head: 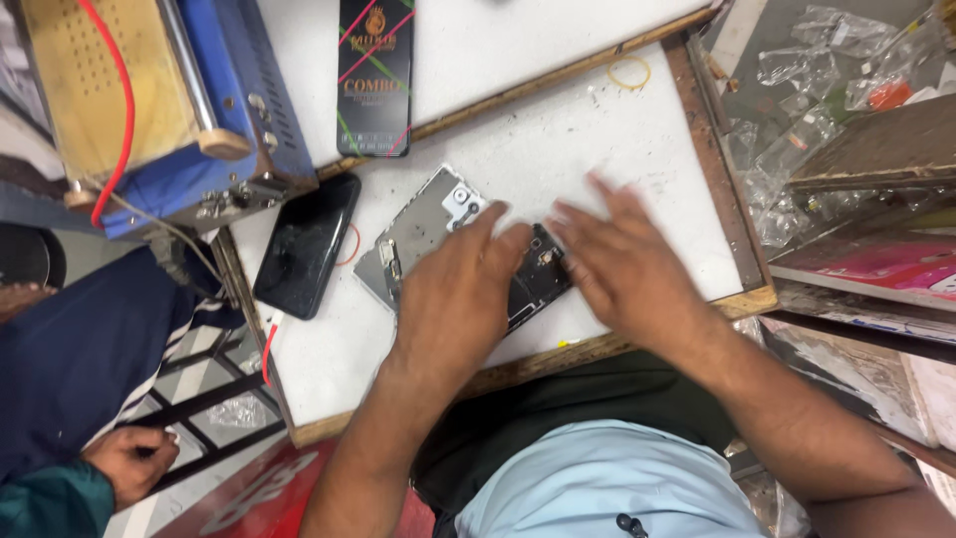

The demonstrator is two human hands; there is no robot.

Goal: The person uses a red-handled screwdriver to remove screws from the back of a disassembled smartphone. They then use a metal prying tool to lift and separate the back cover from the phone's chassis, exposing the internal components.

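Note:
An opened phone frame [426, 221], grey metal with a dark inner part, lies tilted on the white worktop [558, 149]. My left hand [453, 294] rests flat on its lower half, fingers pointing up and touching the frame. My right hand [622, 261] is blurred, fingers spread, next to the frame's dark right end [543, 274]; whether it touches is unclear. Neither hand is seen gripping anything.
A black phone [306, 244] lies to the left with a red-white cable [271, 344] below it. A dark printed box [374, 75] sits at the back. A blue machine [149, 100] stands far left. Clear plastic bags [807, 130] fill the right. Another person's hand [134, 463] is at lower left.

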